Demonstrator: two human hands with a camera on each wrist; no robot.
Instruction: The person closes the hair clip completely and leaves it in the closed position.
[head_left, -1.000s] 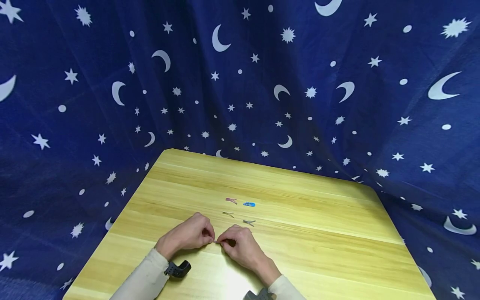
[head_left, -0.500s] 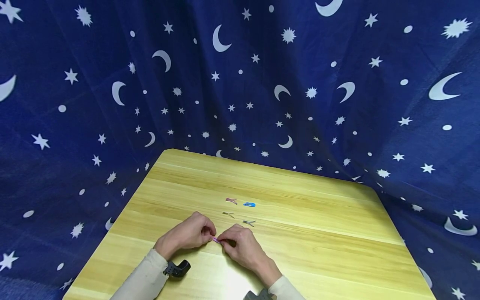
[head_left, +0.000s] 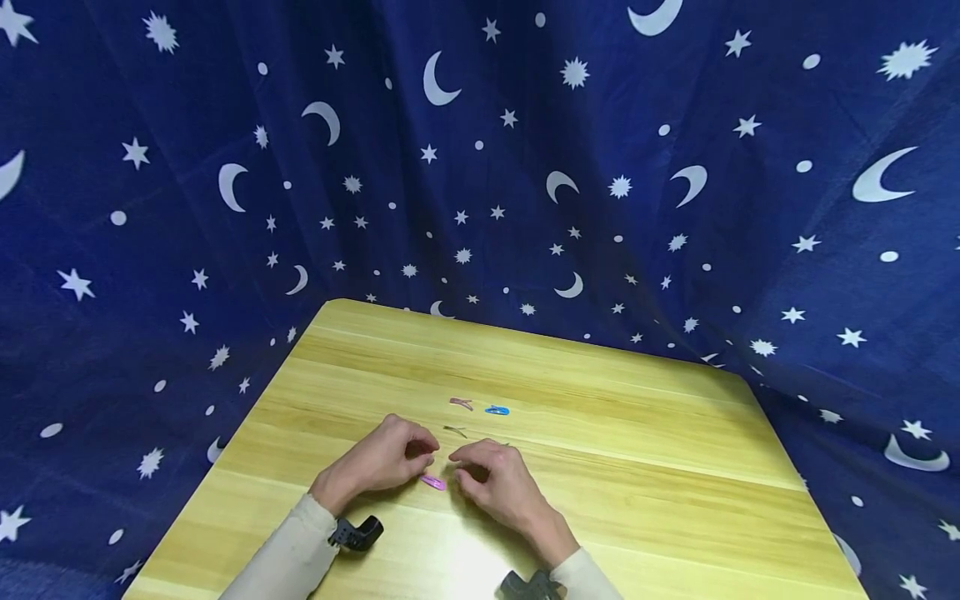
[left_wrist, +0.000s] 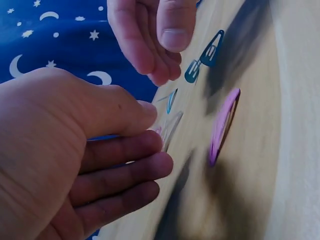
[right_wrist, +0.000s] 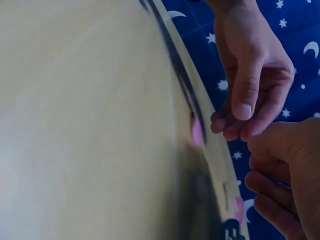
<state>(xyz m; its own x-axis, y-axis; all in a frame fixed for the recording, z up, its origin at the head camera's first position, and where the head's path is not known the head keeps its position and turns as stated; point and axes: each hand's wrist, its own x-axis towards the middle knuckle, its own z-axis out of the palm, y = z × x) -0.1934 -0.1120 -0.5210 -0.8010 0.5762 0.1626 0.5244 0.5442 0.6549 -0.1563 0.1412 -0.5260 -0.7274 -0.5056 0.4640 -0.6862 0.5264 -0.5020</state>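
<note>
A bright pink snap hair clip (head_left: 433,482) lies on the wooden table between the two hands, and neither touches it. Its two layers look close together in the left wrist view, where the pink clip (left_wrist: 224,127) appears edge-on. Just left of the clip hovers my left hand (head_left: 384,458), fingers loosely bent and holding nothing. To its right is my right hand (head_left: 498,483), thumb and fingers apart, also without anything in them. In the right wrist view the pink clip (right_wrist: 197,131) is blurred.
Beyond the hands lie a dull pink clip (head_left: 461,404), a blue clip (head_left: 497,410) and a thin olive-coloured clip (head_left: 454,431). My right hand mostly hides another clip. A dark blue curtain (head_left: 510,167) with stars and moons surrounds the wooden table (head_left: 660,467).
Both hands have let go of the pink hair clip they were pinching and have moved slightly apart. The clip now lies on the table, and the right hand covers most of the dark clip behind it.
</note>
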